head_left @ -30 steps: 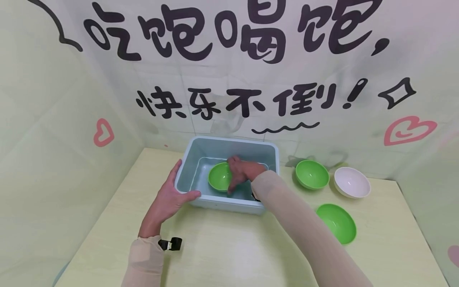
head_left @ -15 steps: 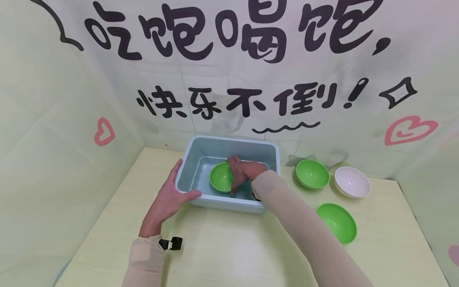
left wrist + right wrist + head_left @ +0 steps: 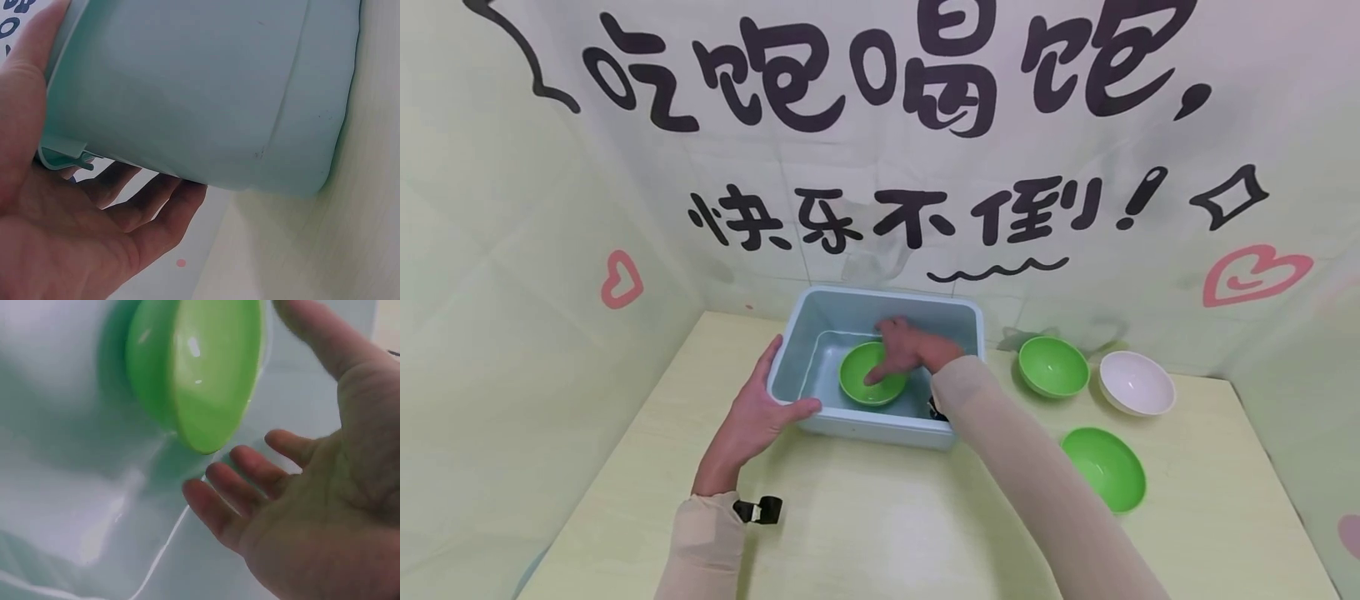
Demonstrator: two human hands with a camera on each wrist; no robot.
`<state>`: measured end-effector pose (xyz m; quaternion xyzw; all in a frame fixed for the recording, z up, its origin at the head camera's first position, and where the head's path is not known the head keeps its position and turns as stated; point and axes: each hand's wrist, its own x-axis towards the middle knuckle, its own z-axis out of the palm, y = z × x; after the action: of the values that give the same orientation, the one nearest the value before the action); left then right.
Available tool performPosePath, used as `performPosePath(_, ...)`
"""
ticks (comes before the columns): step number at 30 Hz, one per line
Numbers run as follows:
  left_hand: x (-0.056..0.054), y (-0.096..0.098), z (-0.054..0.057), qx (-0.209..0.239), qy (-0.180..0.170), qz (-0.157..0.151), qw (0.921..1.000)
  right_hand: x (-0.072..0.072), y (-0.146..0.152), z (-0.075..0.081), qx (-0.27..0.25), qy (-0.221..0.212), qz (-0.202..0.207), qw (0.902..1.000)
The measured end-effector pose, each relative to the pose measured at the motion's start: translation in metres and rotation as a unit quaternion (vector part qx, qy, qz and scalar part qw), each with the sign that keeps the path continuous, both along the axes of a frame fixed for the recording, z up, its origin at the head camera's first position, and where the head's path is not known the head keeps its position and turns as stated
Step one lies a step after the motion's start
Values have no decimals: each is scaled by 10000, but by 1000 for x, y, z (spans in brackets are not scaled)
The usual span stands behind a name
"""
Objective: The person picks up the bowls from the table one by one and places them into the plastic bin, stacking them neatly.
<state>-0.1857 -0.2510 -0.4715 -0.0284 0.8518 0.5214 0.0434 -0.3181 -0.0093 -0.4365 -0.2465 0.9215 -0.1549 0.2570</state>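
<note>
One green bowl (image 3: 857, 367), part-hidden by the spread, empty right grip (image 3: 901, 344), sits in the bin (image 3: 872, 427) the left grip (image 3: 762, 418) clasps.

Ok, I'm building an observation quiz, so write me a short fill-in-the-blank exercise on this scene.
The bowl inside the blue plastic bin is ____ in colour.
The hand gripping the bin is the person's ____ one.
The bowls outside the bin number ____.
Of those outside, ____ are green.

Missing words: green; left; three; two.

Pale table (image 3: 865, 525); lettered backdrop (image 3: 850, 162), perhaps cloth; pink heart (image 3: 1257, 275) at right.
</note>
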Motion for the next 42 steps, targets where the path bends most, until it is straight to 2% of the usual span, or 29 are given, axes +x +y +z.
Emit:
performPosePath(5, 0, 0, 1, -38, 24, 19, 10000, -9, 1, 3, -580, 174, -19, 9982)
performPosePath(11, 1, 1, 1, 1, 33, 15, 10000, -11, 1, 5, -1165, 61, -291, 9927)
performPosePath(16, 0, 1, 1, -37, 8, 32, 10000, -10, 0, 12, -2034, -102, -670, 9767)
performPosePath(22, 0, 1, 1, -120, -85, 49, 9999, -9, -3, 25, -2797, 280, -913, 9553)
performPosePath(31, 0, 0, 2, -101, -2, 28, 9999, 5, 4, 56, -3138, 615, -1123, 9408)
performPosePath(34, 0, -1, 3, -117, 46, 78, 9999, 10, 10, 65, -3143, 710, -1136, 9398)
performPosePath(42, 0, 2, 2, -10, -50, 77, 10000, 18, 29, 72, -3093, 744, -1309, 9390)
